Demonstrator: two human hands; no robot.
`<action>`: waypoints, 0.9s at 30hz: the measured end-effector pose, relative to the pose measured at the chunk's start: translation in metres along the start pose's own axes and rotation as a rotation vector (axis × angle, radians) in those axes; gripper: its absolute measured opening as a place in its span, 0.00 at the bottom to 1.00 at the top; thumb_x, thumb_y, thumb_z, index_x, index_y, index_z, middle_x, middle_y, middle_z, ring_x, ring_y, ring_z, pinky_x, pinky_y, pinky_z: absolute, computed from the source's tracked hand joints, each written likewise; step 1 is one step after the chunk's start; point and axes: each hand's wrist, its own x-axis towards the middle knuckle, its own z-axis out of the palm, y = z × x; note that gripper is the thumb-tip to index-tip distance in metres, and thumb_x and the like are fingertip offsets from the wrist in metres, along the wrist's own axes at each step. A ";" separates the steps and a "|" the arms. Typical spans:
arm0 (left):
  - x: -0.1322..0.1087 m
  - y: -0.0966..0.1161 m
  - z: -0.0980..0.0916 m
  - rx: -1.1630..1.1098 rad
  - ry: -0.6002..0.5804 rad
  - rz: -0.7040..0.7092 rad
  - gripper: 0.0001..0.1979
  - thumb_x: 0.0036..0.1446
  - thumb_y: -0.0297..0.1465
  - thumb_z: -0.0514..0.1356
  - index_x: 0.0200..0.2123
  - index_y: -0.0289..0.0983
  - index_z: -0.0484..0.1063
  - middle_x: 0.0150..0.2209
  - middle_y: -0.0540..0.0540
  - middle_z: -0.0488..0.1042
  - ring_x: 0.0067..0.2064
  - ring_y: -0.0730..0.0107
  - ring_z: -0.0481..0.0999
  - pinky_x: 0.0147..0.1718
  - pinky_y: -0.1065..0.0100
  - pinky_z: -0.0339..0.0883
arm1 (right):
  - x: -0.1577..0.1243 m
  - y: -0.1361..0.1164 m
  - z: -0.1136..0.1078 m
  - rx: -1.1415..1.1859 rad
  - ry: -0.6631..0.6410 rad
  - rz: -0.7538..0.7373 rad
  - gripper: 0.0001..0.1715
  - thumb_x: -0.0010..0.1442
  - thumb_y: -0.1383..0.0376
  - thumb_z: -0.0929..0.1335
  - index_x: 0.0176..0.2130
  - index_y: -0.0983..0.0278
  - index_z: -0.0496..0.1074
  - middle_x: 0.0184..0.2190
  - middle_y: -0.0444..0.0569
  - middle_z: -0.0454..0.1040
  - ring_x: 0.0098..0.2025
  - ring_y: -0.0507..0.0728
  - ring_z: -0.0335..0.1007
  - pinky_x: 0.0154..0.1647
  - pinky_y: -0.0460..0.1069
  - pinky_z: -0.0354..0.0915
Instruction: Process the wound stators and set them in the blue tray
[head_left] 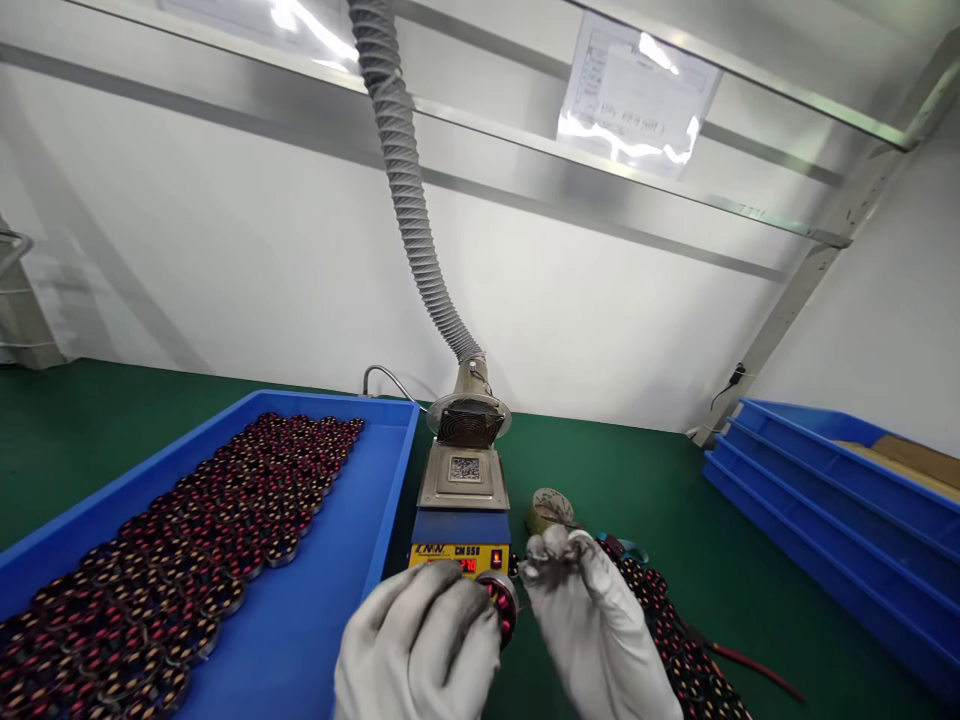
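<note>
A blue tray point(322, 560) stands left of the machine point(463, 525). Before the machine is the left hand point(420, 640); front-right, the right hand point(596, 635), fingers bunched, on what I cannot tell. Left fingertips hold a coil ring point(504, 604) before the machine's right corner.

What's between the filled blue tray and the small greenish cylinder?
In the head view, a yellow-fronted unit with a red display, on the green bench.

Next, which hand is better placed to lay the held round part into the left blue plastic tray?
Probably the left hand: it holds the part, nearer the tray than the right hand.
</note>
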 end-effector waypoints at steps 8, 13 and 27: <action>0.011 0.004 -0.006 -1.099 -0.547 -0.947 0.07 0.40 0.29 0.64 0.24 0.39 0.67 0.24 0.54 0.70 0.28 0.69 0.68 0.27 0.70 0.61 | 0.002 -0.014 -0.017 -0.507 -0.298 0.044 0.16 0.38 0.63 0.75 0.32 0.62 0.77 0.27 0.48 0.74 0.28 0.55 0.68 0.30 0.49 0.65; 0.003 0.004 0.009 -1.422 -0.674 -1.154 0.06 0.34 0.26 0.58 0.21 0.35 0.65 0.21 0.53 0.62 0.26 0.71 0.61 0.25 0.69 0.54 | 0.003 -0.013 -0.014 -0.518 -0.366 0.156 0.10 0.37 0.66 0.75 0.26 0.61 0.78 0.21 0.43 0.72 0.23 0.50 0.64 0.25 0.45 0.62; -0.002 -0.004 -0.001 -0.086 -0.019 -0.011 0.06 0.50 0.19 0.59 0.29 0.35 0.68 0.32 0.47 0.73 0.35 0.64 0.72 0.36 0.63 0.61 | 0.004 0.002 -0.003 0.269 0.076 0.010 0.08 0.45 0.61 0.74 0.25 0.61 0.73 0.25 0.39 0.70 0.31 0.48 0.66 0.37 0.44 0.63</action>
